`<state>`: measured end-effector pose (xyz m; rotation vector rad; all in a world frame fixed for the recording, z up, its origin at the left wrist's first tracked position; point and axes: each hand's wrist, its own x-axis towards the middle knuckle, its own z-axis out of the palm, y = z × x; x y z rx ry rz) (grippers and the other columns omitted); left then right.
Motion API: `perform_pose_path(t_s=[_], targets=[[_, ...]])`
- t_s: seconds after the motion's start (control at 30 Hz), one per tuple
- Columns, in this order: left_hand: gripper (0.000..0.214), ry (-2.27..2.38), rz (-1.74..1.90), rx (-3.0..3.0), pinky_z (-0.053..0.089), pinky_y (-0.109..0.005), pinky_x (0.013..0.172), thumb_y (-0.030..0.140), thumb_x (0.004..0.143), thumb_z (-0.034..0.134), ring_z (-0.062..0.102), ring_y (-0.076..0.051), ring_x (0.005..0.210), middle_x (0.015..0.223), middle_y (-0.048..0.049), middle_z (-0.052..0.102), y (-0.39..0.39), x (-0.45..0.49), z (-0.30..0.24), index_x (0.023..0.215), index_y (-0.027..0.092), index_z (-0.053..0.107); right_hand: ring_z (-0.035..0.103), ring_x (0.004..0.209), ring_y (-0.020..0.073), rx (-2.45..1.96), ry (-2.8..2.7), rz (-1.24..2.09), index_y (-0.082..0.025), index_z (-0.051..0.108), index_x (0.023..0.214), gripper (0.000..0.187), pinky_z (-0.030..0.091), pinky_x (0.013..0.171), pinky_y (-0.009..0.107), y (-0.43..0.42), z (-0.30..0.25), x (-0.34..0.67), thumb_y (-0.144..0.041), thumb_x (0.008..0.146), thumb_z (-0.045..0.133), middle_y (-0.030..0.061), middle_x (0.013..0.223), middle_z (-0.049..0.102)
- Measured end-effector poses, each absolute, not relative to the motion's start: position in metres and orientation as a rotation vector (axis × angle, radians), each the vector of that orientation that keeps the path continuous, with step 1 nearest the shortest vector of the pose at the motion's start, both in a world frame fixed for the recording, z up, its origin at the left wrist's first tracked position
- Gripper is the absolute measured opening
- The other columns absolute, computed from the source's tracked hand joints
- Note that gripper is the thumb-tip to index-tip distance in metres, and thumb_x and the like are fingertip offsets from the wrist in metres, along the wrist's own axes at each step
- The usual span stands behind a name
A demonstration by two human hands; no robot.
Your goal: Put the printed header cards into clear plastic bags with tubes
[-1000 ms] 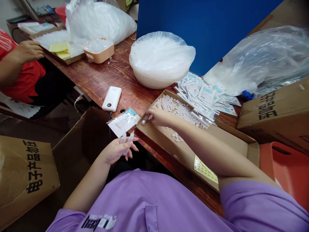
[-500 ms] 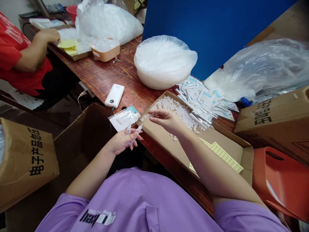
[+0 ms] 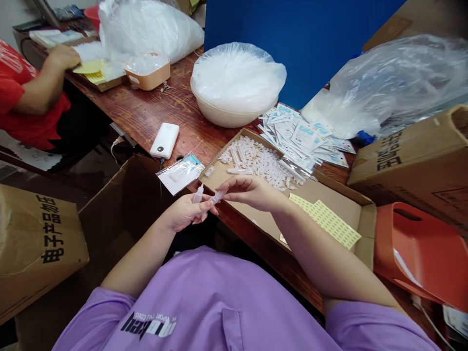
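Note:
My left hand (image 3: 179,214) is closed around two small translucent plastic dropper tubes (image 3: 198,194), their narrow tips pointing up and away from me. At the tip of one tube, my right hand (image 3: 254,192) pinches a small clear piece that looks like a cap; the fingers partly hide it. Just beyond the hands lies a shallow cardboard tray (image 3: 366,239) with many small white plastic pieces (image 3: 263,163) and a few loose tubes (image 3: 239,171). Yellow label sheets (image 3: 329,222) rest in its near right part. A clear packet (image 3: 180,173) overlaps the table edge.
On the wooden table (image 3: 139,109) are a white power bank (image 3: 165,140), a bag-lined bowl (image 3: 234,114) and a pile of printed packets (image 3: 303,134). Cardboard boxes (image 3: 40,243) stand at left and right, beside a red-orange bin (image 3: 427,248). A co-worker in red (image 3: 32,97) sits at left.
My right hand has come from over the tray's edge to the tube tip in my left hand, bringing the small clear piece against it. The view has shifted slightly.

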<state>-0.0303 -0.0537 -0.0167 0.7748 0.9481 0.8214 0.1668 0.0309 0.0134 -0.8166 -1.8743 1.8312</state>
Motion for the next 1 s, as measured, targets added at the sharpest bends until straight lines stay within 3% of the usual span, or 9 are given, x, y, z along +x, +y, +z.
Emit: perform_pose_path(t_s=[0.17,0.3,0.37,0.47,0.53,0.6,0.7,0.87,1.0], targets=[[0.038,0.994,0.802,0.855,0.024,-0.019,0.041,0.042,0.072,0.072,0.042,-0.002,0.045,0.079,-0.0050,0.066,-0.055,-0.029,-0.019,0.093,0.011,0.065,0.061,0.068,0.0131,-0.941,-2.265,1.510,-0.019,0.066,0.084,0.033,0.047,0.064,0.026,0.029,0.027,0.168,-0.050,0.073,0.067,0.0007,0.074,0.067],[0.040,1.055,0.753,0.920,0.023,-0.020,0.042,0.043,0.072,0.071,0.040,-0.002,0.045,0.080,-0.0059,0.067,-0.056,-0.028,-0.017,0.096,0.011,0.067,0.053,0.050,0.0113,-1.334,-2.474,1.359,-0.018,0.061,0.066,0.047,0.039,0.052,0.026,0.029,0.029,0.160,-0.062,0.080,0.052,-0.0006,0.056,0.059],[0.041,1.096,0.749,0.947,0.023,-0.020,0.043,0.043,0.072,0.071,0.039,-0.002,0.045,0.078,-0.0053,0.067,-0.057,-0.029,-0.015,0.095,0.010,0.067,0.054,0.052,0.0123,-1.405,-2.508,1.356,-0.018,0.063,0.067,0.053,0.041,0.054,0.028,0.030,0.026,0.160,-0.066,0.082,0.045,0.0012,0.058,0.060],[0.041,1.126,0.771,0.982,0.026,-0.020,0.044,0.042,0.070,0.072,0.040,-0.003,0.047,0.076,-0.0044,0.066,-0.056,-0.031,-0.010,0.096,0.010,0.068,0.063,0.073,0.0155,-1.064,-2.466,1.450,-0.019,0.065,0.102,0.049,0.047,0.066,0.029,0.030,0.023,0.165,-0.062,0.078,0.056,0.0053,0.088,0.068],[0.040,1.124,0.750,0.995,0.026,-0.020,0.045,0.041,0.070,0.072,0.039,-0.003,0.046,0.074,-0.0043,0.066,-0.056,-0.032,-0.008,0.094,0.010,0.068,0.063,0.083,0.0159,-0.812,-2.473,1.424,-0.022,0.062,0.111,0.047,0.048,0.071,0.028,0.029,0.022,0.168,-0.055,0.078,0.061,0.0056,0.100,0.068],[0.038,1.127,0.731,0.990,0.026,-0.020,0.044,0.040,0.069,0.073,0.039,-0.003,0.046,0.073,-0.0042,0.066,-0.057,-0.032,-0.006,0.092,0.009,0.068,0.062,0.079,0.0151,-0.793,-2.562,1.313,-0.021,0.066,0.100,0.036,0.046,0.070,0.027,0.027,0.023,0.168,-0.051,0.082,0.056,0.0043,0.091,0.069],[0.039,1.158,0.751,0.972,0.028,-0.020,0.046,0.038,0.068,0.074,0.040,-0.003,0.047,0.074,-0.0043,0.066,-0.057,-0.030,-0.006,0.094,0.010,0.068,0.059,0.064,0.0145,-1.114,-2.689,1.146,-0.019,0.067,0.081,0.044,0.042,0.062,0.027,0.023,0.026,0.165,-0.054,0.089,0.042,0.0038,0.071,0.066],[0.039,1.142,0.736,0.991,0.028,-0.020,0.046,0.038,0.067,0.074,0.041,-0.004,0.048,0.076,-0.0051,0.066,-0.057,-0.029,-0.007,0.093,0.010,0.068,0.062,0.080,0.0169,-0.877,-2.669,1.180,-0.020,0.065,0.099,0.040,0.043,0.069,0.027,0.019,0.027,0.164,-0.055,0.084,0.052,0.0057,0.091,0.069],[0.039,1.170,0.740,1.004,0.031,-0.020,0.049,0.037,0.066,0.075,0.043,-0.004,0.050,0.076,-0.0043,0.067,-0.057,-0.029,-0.006,0.094,0.010,0.068,0.060,0.068,0.0169,-1.124,-2.729,1.087,-0.018,0.065,0.083,0.053,0.040,0.062,0.028,0.016,0.023,0.166,-0.057,0.092,0.030,0.0063,0.075,0.066]])
